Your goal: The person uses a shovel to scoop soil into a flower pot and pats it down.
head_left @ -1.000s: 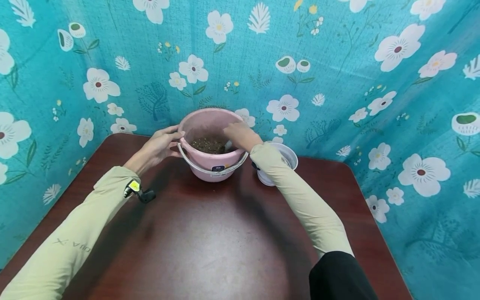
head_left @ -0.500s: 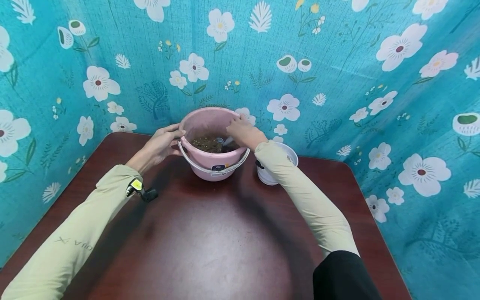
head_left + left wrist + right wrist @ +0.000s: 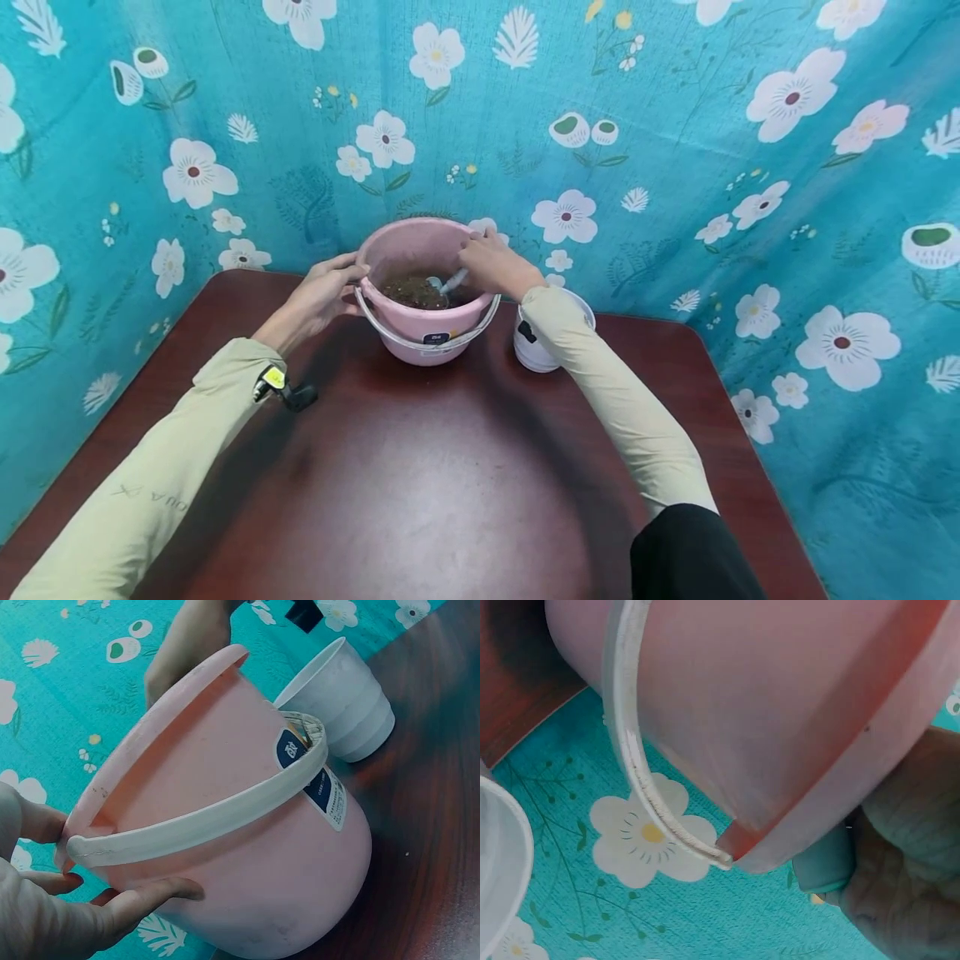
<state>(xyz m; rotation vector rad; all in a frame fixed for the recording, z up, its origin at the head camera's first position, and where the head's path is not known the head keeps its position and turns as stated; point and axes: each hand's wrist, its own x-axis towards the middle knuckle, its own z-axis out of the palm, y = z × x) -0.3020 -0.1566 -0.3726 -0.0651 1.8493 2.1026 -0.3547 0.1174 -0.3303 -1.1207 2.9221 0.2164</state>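
Gripping the scoop (image 3: 455,280) inside the pink bucket (image 3: 411,323), the right hand (image 3: 499,265) has its fingers clamped round the handle. A second ago it sat farther left, hiding most of the scoop; now the handle shows above the soil (image 3: 405,292). The left hand (image 3: 318,293) still pinches the left rim. The bucket stands far on the table (image 3: 420,475), left of a white pot (image 3: 534,353).

Head view from above, facing forward-down, wrist views near, opposite sides — sharing pink bucket (image 3: 407,324)
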